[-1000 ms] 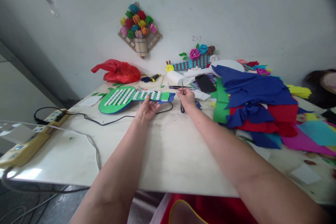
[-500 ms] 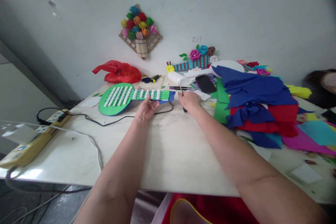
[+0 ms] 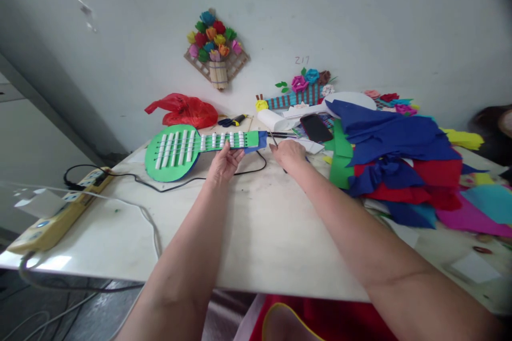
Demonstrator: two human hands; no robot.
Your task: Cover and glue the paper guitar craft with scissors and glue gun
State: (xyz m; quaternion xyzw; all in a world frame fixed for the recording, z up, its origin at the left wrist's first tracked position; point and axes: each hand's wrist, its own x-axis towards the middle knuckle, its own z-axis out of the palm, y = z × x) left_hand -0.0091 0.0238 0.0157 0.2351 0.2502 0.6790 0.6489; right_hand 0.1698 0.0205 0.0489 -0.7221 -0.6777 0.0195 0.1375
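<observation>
My left hand (image 3: 228, 162) grips the neck of a green craft guitar (image 3: 160, 168), thumb on top and fingers beneath. White rolled pieces and thin strings run across its body and neck; blue backing shows at the end of the neck. In my right hand (image 3: 288, 153) is a thin tool (image 3: 273, 139) with a slim metal blade and a dark lower end; its kind is unclear because the fingers cover much of it. The blade points up, a little right of the guitar's blue tip.
Fabric or paper sheets (image 3: 392, 138) are heaped at the right, beside a phone (image 3: 316, 128). Behind the guitar lie a red plastic bag (image 3: 188, 112) and yellow-and-black handled scissors (image 3: 232, 121). A yellow power strip (image 3: 56, 224) with cables occupies the left side.
The guitar has tilted slightly, its body shifting left and its neck end rising. The tool's blade has tipped left, closer to the neck's blue end. The camera view has shifted slightly.
</observation>
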